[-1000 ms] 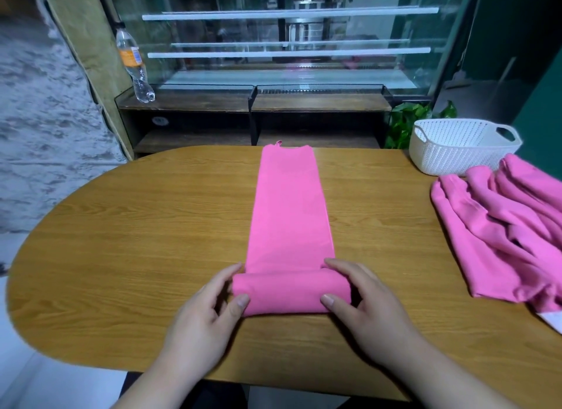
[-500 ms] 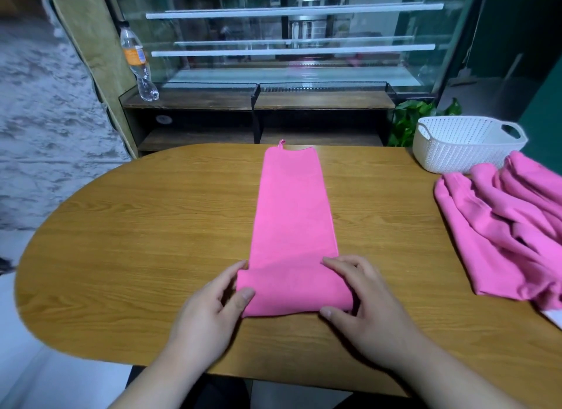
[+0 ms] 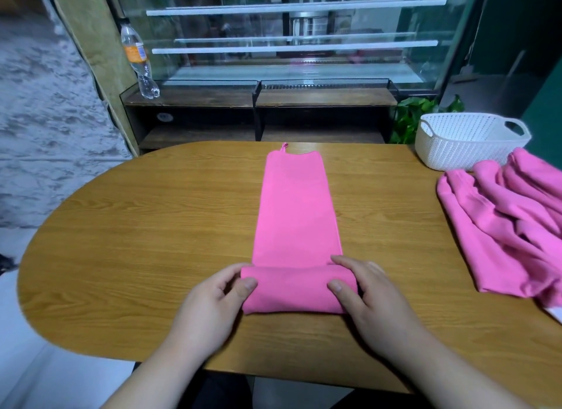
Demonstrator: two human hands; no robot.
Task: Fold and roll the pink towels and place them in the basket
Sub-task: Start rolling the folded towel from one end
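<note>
1. Plainly, the folded pink towel (image 3: 296, 214) lay as a narrow strip at the centre of the tabletop (image 3: 137, 226), its near end wound into a roll (image 3: 296, 290) at lower centre of the frame.
2. Grip: the left hand (image 3: 213, 311) held the roll's left end and the right hand (image 3: 374, 308) its right end, each with fingers curled over the top and a thumb pressed on the near face.
3. Risk, as I judged it: uneven pushing by one hand would skew the roll into a cone, its edges spiralling out of line.
4. Slack winding looked the other hazard; a loose roll could unwind once lifted toward the white basket (image 3: 465, 141) at upper right.
5. That path passed the pile of unfolded pink towels (image 3: 511, 226) at right, which lay against the basket and might snag a trailing end.
6. Direction: the strip's long axis ran from lower centre to upper centre, its hanging loop (image 3: 284, 147) pointing toward the top of the frame.
7. Across that, the roll's axis ran left to right, square to the strip.
</note>
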